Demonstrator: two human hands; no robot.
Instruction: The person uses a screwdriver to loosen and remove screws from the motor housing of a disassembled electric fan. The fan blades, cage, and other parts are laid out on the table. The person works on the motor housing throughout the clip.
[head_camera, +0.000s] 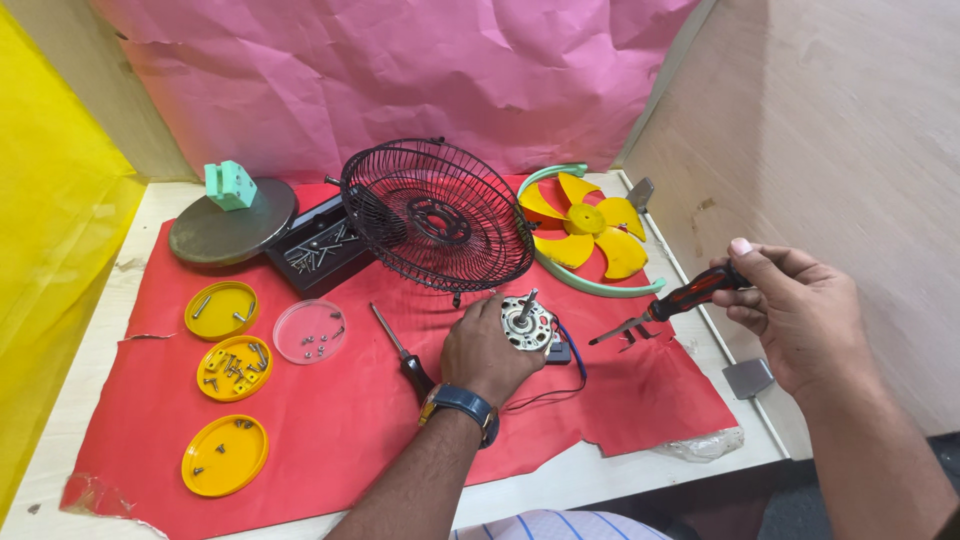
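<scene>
Red cloth carries a stripped fan; left hand (487, 352) grips the bare motor (528, 324); right hand (790, 305) closed around pliers (668, 305); grille (437, 215), blades (585, 228) already off; reassembly remains, I judge.

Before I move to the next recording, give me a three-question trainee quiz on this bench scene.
1. True or false: the left hand rests on the fan motor.
2. What does the right hand hold? A) pliers B) hammer C) brush
3. How many yellow lids lie on the red sheet?

Key: 1 true; 2 A; 3 three.
</scene>
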